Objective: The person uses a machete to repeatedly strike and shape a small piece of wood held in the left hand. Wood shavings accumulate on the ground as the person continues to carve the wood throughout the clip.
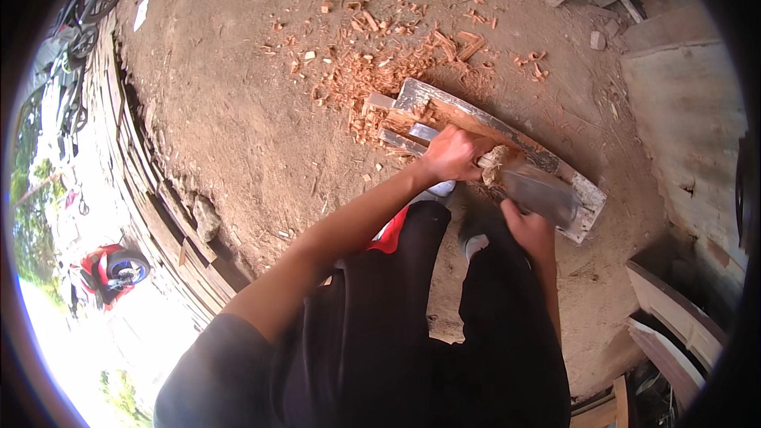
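My left hand (458, 154) is closed above a worn wooden bench (483, 120) with whitish, chipped edges. A pale, frayed, fibrous piece (493, 165) sticks out at its thumb side; what else the fist holds is hidden. Just to the right, a wide grey blade (542, 192), smeared by motion, lies over the bench's right half. My right hand (526, 227) is closed at the blade's near edge, its fingers partly hidden, and the handle does not show. Reddish wood shavings (369, 83) lie around the bench's far left end.
Wood chips are scattered over the dirt floor (238, 111). Stacked planks (158, 206) run along the left, with a red motorcycle (107, 273) beyond. Metal sheeting (686, 127) stands at the right, and wooden boards (674, 309) lean at the lower right.
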The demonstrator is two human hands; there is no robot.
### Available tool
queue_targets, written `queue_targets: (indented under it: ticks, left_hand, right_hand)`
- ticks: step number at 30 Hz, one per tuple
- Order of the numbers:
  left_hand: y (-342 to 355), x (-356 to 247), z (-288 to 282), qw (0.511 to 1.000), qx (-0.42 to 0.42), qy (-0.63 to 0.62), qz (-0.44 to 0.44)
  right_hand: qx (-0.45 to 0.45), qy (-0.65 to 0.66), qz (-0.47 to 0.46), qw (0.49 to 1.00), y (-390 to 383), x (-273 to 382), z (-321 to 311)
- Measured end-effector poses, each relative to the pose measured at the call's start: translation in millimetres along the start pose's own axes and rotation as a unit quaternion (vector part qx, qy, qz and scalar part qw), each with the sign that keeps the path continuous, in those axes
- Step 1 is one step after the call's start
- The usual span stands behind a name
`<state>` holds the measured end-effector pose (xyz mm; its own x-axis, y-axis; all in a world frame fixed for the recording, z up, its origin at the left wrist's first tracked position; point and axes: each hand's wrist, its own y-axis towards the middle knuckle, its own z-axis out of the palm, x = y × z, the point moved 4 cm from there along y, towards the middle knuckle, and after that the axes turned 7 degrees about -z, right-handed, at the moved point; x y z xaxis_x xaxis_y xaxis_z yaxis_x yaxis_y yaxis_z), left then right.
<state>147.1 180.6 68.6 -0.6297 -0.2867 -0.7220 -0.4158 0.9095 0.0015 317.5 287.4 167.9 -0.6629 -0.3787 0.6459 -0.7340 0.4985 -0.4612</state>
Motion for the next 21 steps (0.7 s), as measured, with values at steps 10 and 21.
queue_targets:
  ticks: [10, 21]
  left_hand:
    - [-3.3, 2.3, -4.9, 0.998, -0.043, -0.050, -0.002]
    - [2.5, 2.6, -8.9, 0.998, -0.045, -0.005, -0.048]
  right_hand:
    - [-0.018, 0.091, 0.065, 0.994, -10.5, -11.4, -11.8]
    - [-0.034, 0.274, 0.083, 0.957, 5.5, 2.0, -14.0]
